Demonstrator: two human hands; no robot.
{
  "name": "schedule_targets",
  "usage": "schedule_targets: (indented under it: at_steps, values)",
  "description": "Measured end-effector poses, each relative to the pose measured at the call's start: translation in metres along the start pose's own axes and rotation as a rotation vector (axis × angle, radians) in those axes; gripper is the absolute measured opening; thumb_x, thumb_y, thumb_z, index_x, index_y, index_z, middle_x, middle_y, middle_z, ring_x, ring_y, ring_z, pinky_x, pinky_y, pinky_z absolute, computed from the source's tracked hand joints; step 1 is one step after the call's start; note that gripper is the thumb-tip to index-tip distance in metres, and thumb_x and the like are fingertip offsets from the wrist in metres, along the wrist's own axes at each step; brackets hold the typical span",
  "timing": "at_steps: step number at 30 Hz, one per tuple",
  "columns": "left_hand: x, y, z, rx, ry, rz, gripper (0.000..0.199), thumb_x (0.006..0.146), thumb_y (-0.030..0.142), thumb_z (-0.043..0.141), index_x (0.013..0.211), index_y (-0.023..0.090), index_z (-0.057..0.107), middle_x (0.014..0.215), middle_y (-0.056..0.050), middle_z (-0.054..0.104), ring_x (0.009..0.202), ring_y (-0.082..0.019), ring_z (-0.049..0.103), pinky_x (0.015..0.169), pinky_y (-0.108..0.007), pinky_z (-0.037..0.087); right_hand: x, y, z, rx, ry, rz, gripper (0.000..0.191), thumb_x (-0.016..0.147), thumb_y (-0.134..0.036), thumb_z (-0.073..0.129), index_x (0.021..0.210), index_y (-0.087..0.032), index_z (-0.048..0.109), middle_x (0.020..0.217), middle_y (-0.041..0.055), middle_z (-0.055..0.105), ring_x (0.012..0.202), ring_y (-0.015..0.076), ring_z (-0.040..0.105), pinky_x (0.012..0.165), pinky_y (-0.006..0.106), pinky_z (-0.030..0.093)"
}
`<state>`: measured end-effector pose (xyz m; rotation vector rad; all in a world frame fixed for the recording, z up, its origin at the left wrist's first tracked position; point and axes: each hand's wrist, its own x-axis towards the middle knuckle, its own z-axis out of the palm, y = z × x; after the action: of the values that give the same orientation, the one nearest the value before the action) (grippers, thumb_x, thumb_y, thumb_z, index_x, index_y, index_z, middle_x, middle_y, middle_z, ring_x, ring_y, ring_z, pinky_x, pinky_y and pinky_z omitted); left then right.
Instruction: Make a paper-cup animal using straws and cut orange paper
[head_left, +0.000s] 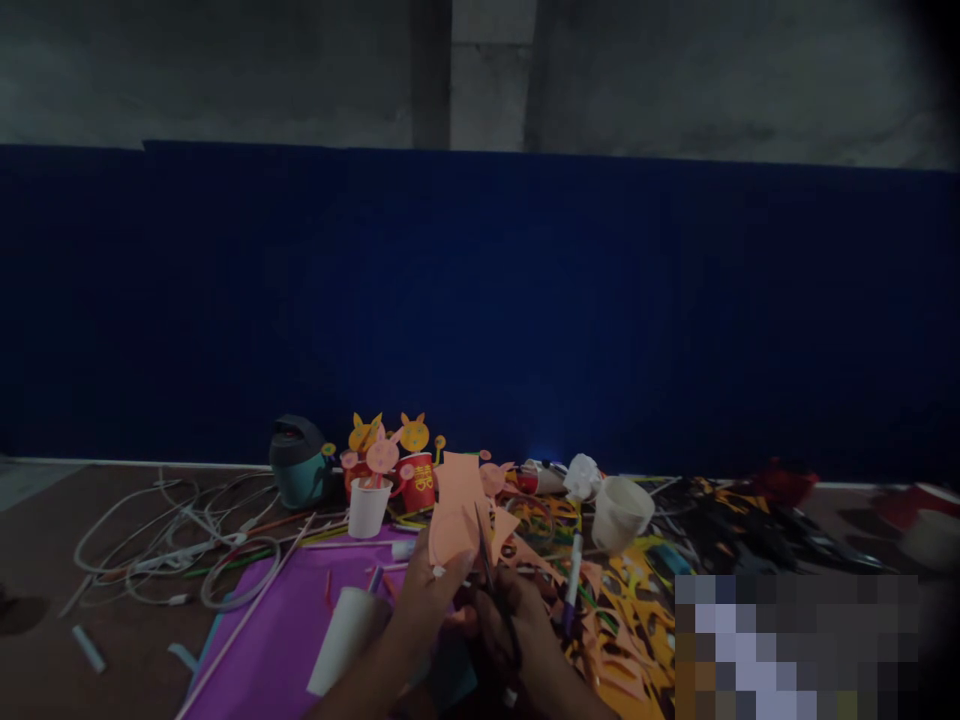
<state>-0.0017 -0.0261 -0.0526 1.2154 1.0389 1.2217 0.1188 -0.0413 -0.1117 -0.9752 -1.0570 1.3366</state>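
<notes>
My left hand (427,600) pinches a sheet of salmon-orange paper (454,515), which stands upright above the fingers. My right hand (517,630) grips a pair of dark-handled scissors (491,590), their blades raised against the paper's lower edge. Part of the handles is hidden by my fingers. Below my left wrist, a white paper cup (345,640) lies on its side on a purple paper sheet (277,650). A purple-capped marker (574,580) rests just right of my right hand, among orange paper offcuts (619,630).
Paper animal faces on sticks (382,455) rise from a red cup (416,482) and a white cup (369,507). Behind them are a teal appliance (296,462), white cables (172,540), a tipped cream cup (621,513) and crumpled white paper (583,477). A dark blue wall panel (480,300) stands behind.
</notes>
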Motion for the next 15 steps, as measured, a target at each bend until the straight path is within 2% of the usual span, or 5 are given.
schedule_targets:
  at_steps: [4, 7, 15]
  values:
    - [0.005, -0.006, -0.005, 0.038, -0.016, 0.044, 0.036, 0.077, 0.038, 0.063, 0.108, 0.019, 0.063, 0.083, -0.006, 0.072, 0.095, -0.026, 0.065, 0.088, -0.036, 0.049, -0.002, -0.01, 0.003, 0.013, -0.015, 0.052, 0.035, 0.061, -0.043, 0.08, 0.071, -0.014, 0.062, 0.051, -0.004, 0.054, 0.044, 0.009, 0.047, 0.043, 0.019, 0.036]
    - [0.008, -0.011, -0.009, 0.058, -0.012, 0.07, 0.036, 0.077, 0.036, 0.063, 0.109, 0.018, 0.063, 0.09, -0.008, 0.072, 0.099, -0.026, 0.064, 0.088, -0.036, 0.049, -0.003, -0.016, 0.006, 0.045, -0.02, 0.075, 0.038, 0.059, -0.045, 0.08, 0.071, -0.014, 0.062, 0.055, -0.0024, 0.057, 0.046, 0.0096, 0.048, 0.045, 0.02, 0.037]
    - [0.007, -0.011, -0.013, 0.008, 0.018, 0.03, 0.042, 0.075, 0.037, 0.068, 0.113, 0.019, 0.062, 0.096, -0.009, 0.072, 0.094, -0.026, 0.066, 0.086, -0.037, 0.05, -0.003, -0.018, 0.006, 0.044, -0.022, 0.041, 0.04, 0.057, -0.048, 0.081, 0.066, -0.015, 0.06, 0.051, -0.0035, 0.054, 0.045, 0.0101, 0.048, 0.047, 0.022, 0.038]
